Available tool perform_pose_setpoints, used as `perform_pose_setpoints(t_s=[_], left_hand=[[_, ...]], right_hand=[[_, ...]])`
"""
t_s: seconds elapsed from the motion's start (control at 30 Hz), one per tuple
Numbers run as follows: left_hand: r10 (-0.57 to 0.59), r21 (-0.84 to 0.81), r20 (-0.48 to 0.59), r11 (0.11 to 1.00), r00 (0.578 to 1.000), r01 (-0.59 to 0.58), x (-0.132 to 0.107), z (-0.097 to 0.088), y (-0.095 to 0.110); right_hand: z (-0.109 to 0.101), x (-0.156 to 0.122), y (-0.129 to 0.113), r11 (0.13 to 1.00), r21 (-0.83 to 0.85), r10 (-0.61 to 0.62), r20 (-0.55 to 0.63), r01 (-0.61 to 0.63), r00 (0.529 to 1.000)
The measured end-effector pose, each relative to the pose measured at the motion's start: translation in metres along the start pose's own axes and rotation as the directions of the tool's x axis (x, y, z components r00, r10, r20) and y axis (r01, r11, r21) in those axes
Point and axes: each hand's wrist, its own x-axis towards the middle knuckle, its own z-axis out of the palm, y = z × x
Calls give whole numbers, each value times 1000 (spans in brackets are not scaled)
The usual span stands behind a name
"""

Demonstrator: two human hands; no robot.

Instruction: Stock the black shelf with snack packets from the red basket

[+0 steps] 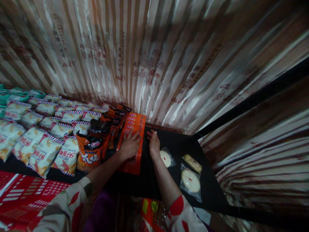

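Observation:
My left hand (129, 145) rests flat with fingers spread on a long orange snack package (137, 162), which lies on the black table beside the standing bags. To its right, my right hand (154, 142) is over the black surface with its fingers apart and nothing in them. Left of the package stands a row of orange and black snack bags (89, 153). Near my right wrist lies a round white cake in a clear wrapper (166, 159). Further right are another wrapped round cake (191, 181) and a small yellowish wrapped bar (192, 163).
Rows of white snack bags (47, 153) fill the table's left side, with green packs (18, 93) beyond. A red plastic basket (31, 196) stands at the lower left. Striped curtains (149, 64) hang behind, and a dark bar (253, 96) slants at the right.

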Motion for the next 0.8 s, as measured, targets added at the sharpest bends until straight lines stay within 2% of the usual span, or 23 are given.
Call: perform_pose_setpoints(t_s=[0.1,0.2,0.37,0.57,0.8], left_hand=[[9,-2,-8,1000,1000,-9,-1,-2,1],[9,-1,-3,1000,1000,-9,-2,-3,1],[11,6,-1,1000,1000,-11,-2,-1,1],[20,12,-3,1000,1000,-20,-2,2,0],[-11,-1,-41,1000,999,11,-3,4,1]], right_hand=[[2,-9,-5,1000,-17,-10,8,10,1000],[3,-20,-9,992,-123,-29,24,32,999],[6,-35,-11,893,-387,-199,119,230,973],[8,-40,-2,841,-450,-235,196,300,952],[8,-37,2,860,-440,-208,160,258,965]])
